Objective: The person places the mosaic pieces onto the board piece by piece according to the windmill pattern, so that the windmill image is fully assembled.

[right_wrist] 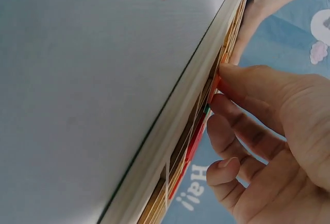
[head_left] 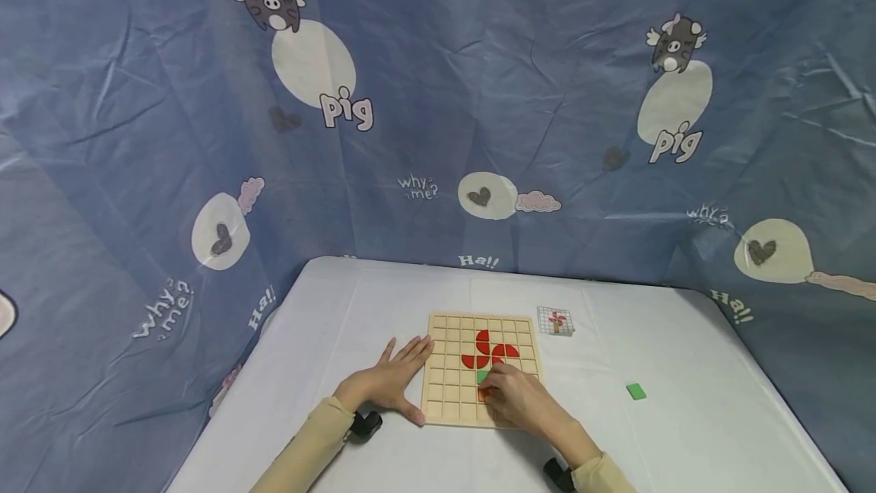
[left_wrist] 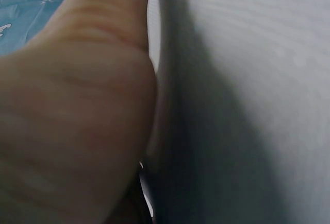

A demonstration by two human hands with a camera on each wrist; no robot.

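Observation:
A light wooden grid board (head_left: 445, 373) lies on the white table. Several red pieces with curved edges (head_left: 482, 348) sit in its cells in a pinwheel shape, with a green square tile (head_left: 482, 376) below them. At the board's left edge my left hand (head_left: 393, 380) rests with fingers spread, fingertips and thumb along the rim. My right hand (head_left: 516, 398) is over the lower middle of the board, its thumb and forefinger pinching an orange tile (right_wrist: 217, 82) low at the grid, just below the green one. The right hand covers part of the cells there.
A small pattern card (head_left: 556, 320) showing a red pinwheel on a grid stands past the board's upper right corner. Another green square tile (head_left: 636, 391) lies on the table to the right. A blue printed cloth (head_left: 424, 135) hangs behind the table (head_left: 383, 295).

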